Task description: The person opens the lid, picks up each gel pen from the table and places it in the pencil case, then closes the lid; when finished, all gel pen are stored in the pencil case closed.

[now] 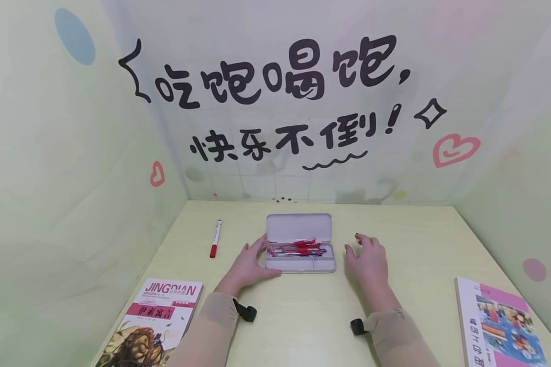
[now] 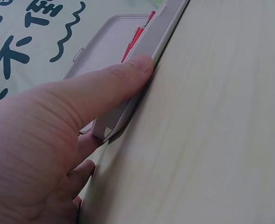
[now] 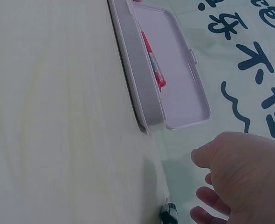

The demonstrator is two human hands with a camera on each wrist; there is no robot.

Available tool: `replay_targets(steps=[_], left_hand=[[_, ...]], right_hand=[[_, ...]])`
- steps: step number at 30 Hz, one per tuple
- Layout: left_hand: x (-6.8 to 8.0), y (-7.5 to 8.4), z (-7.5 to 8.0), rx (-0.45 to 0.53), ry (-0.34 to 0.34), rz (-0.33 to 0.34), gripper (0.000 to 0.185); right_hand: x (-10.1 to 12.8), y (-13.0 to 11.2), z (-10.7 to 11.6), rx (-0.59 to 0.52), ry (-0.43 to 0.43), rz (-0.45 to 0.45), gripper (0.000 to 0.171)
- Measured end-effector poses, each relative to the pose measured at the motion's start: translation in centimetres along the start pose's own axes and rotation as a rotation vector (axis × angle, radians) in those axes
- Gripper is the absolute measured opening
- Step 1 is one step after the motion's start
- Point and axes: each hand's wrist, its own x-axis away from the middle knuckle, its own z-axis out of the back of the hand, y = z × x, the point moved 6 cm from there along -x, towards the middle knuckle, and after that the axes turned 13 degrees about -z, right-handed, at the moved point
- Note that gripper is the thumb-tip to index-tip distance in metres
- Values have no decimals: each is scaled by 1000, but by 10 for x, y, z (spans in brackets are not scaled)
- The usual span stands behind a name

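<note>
A pale open pencil case (image 1: 323,266) lies mid-table with its lid (image 1: 298,227) tipped back and several red pens (image 1: 298,248) inside. My left hand (image 1: 250,262) rests at its left end: the straight thumb (image 2: 123,77) presses on the front wall (image 2: 168,25), and the fingers lie along the end. The lid (image 2: 105,42) and a red pen (image 2: 138,33) show behind the thumb. My right hand (image 1: 367,257) lies flat on the table to the case's right, fingers spread, a small gap from it. In the right wrist view that hand (image 3: 240,177) is clear of the case (image 3: 137,79).
A red-capped marker (image 1: 216,238) lies to the left of the case. One book (image 1: 160,321) sits at the near left corner, another (image 1: 500,326) at the near right. Lettered walls enclose the wooden table (image 1: 303,326) at the left, back and right.
</note>
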Motion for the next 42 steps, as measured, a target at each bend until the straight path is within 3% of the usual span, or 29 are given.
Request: replay_targets(steps=[9, 14, 21, 42], left_hand=[[4, -3, 0, 16, 8, 16, 126], [4, -3, -1, 16, 0, 23, 125], [3, -1, -1, 15, 3, 46, 126], [1, -2, -1, 8, 8, 23, 126]], right_hand=[[-2, 27, -3, 80, -57, -101, 67], [-1, 37, -2, 84, -69, -132, 61], [1, 37, 6, 69, -22, -106, 39], [1, 36, 8, 58, -11, -90, 36]])
